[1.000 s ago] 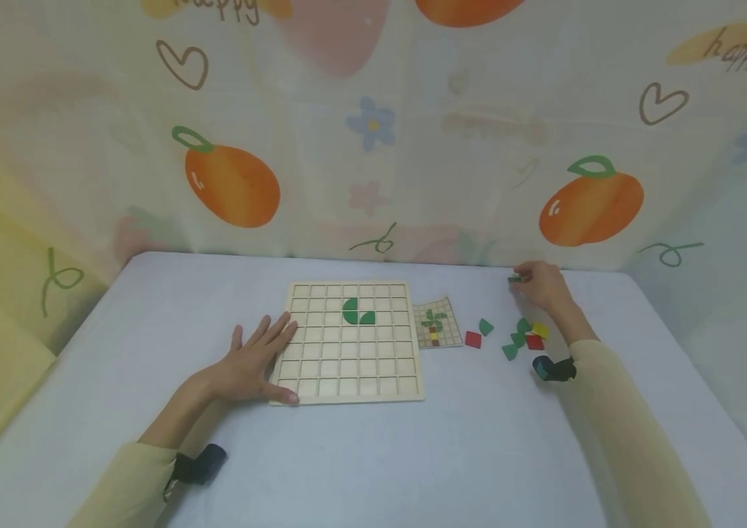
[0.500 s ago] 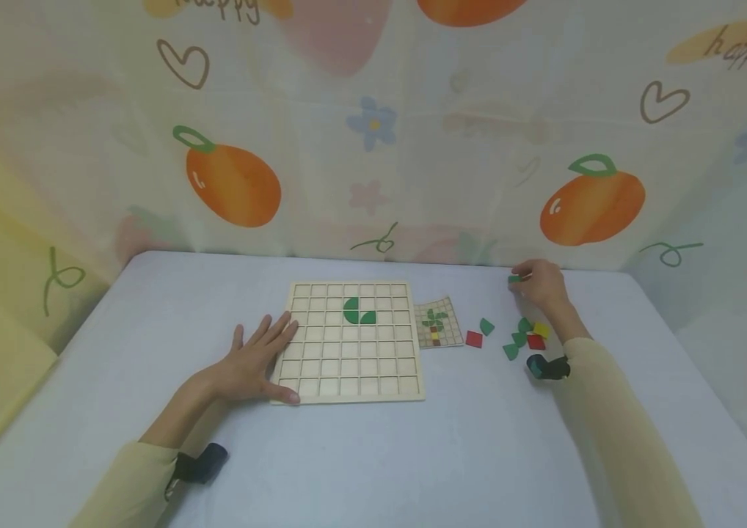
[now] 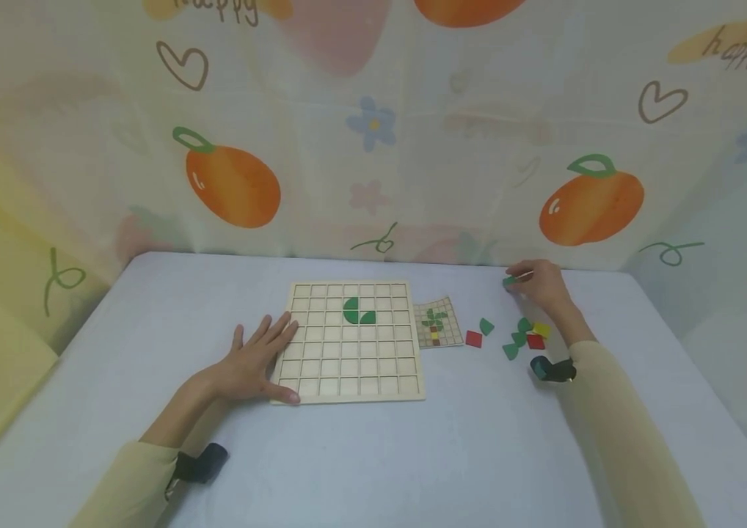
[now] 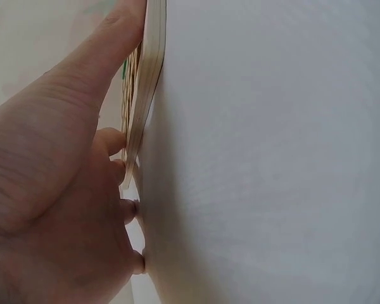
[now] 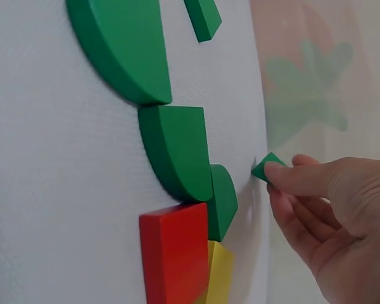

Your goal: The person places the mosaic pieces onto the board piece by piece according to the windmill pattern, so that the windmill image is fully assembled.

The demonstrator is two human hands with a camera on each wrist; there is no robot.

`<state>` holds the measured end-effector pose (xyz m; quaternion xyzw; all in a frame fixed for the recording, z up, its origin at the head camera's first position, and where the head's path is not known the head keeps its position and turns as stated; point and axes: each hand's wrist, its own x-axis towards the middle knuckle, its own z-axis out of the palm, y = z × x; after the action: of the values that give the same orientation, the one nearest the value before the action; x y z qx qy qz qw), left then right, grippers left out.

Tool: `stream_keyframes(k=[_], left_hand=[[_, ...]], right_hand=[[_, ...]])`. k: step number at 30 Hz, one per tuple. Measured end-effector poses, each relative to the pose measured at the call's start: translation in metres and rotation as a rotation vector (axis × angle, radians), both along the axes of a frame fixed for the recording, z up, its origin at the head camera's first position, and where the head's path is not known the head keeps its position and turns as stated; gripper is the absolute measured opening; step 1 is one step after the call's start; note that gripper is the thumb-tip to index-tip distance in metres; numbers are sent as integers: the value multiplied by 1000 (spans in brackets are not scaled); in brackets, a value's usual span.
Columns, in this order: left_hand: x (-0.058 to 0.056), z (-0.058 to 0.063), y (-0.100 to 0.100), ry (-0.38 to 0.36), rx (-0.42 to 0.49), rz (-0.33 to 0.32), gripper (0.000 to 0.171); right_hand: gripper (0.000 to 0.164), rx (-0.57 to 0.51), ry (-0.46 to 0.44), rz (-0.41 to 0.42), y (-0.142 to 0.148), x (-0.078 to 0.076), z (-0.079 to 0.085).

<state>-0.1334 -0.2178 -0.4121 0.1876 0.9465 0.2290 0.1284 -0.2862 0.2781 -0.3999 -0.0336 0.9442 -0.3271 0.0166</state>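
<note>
- Vs 0.5 s ago: R hand (image 3: 541, 284) sits nearly same spot, but the held green piece (image 5: 259, 171) in it has shifted a touch toward the board side & tilts differently. L hand (image 3: 248, 367), grid board (image 3: 350, 368) & loose tiles: no visible change.
- R hand: thumb & fingertips pinching the held green piece, up nr tabletop's far edge, just in front of backdrop (image 3: 314, 117). Full shape of piece hidden by fingers.
- L hand: fingers spread on board's L edge, thumb on its near-L corner.
- Board: L of centre on white tabletop (image 3: 373, 462), w/ three green quarter-rounds (image 3: 351, 317) seated in adjoining cells, upper middle; other cells bare.
- Pattern card (image 3: 438, 323) set against board's R edge; whether it's tucked under, can't tell. Red square (image 3: 474, 339) & one green tile (image 3: 486, 326) just R of card.
- Cluster further R, nr R wrist: three green tiles (image 3: 519, 339), second red tile (image 3: 536, 342), yellow tile (image 3: 541, 331), packed close, some touching.
- Room: wide bare cloth btwn board's near edge & person; strip btwn board & backdrop is narrower.
- Materials: board pale wood, thin raised grid; tiles smooth, thick, flat-faced, greens w/ one curved side; cloth finely textured; backdrop soft fabric, printed oranges.
</note>
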Motion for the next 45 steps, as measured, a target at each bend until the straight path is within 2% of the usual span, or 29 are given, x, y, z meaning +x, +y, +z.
stream_keyframes(k=[11,20,29,34,45], left_hand=[[1,0,0,4,0,4,124],[0,1,-1,5,-7,-1,124],[-1,0,-1,4,-9,-2,125],[-1,-1,0,5,-12,-3,125],[-1,-2,-1,-6,-18,-4,125]], right_hand=[[28,42,65,70,-5,-1,-4],[27,37,100,70,-17,3,4],[26,-47,138,132,-34,5,9],[25,-34,136,135,-42,7,12],[27,-31,139,213,-67,17,24]])
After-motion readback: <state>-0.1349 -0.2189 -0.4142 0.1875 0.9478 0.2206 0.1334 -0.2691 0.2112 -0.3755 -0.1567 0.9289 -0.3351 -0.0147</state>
